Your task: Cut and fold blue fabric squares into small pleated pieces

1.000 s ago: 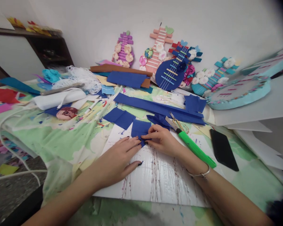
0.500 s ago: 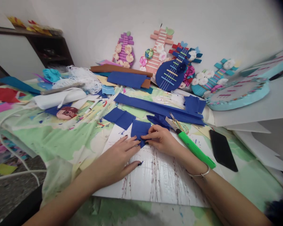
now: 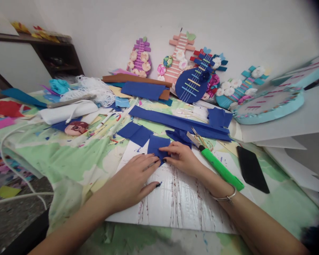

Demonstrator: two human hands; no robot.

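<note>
A small square of blue crepe paper (image 3: 158,143) lies on the white board (image 3: 186,202), its near edge under my fingertips. My left hand (image 3: 140,173) rests flat, fingers stretched out with their tips on the paper's lower left edge and the thumb apart. My right hand (image 3: 179,156) grips the paper's lower right edge, index finger over its surface and thumb lower down; the other fingers are partly hidden. To the left sits another blue paper piece (image 3: 135,134). Beyond my right hand are a crumpled blue scrap (image 3: 178,135) and a green-handled cutter (image 3: 220,168).
Scissors (image 3: 198,136) lie by the cutter blade, and a black phone (image 3: 252,169) is at right. A long blue paper strip (image 3: 175,122) crosses behind. White string (image 3: 91,90) is heaped at left. Decorated instrument shapes, one dark blue (image 3: 190,85), lean on the wall.
My right index finger has moved up across the blue paper, away from the thumb. My left fingertips have shifted slightly right. The paper stays nearly in place.
</note>
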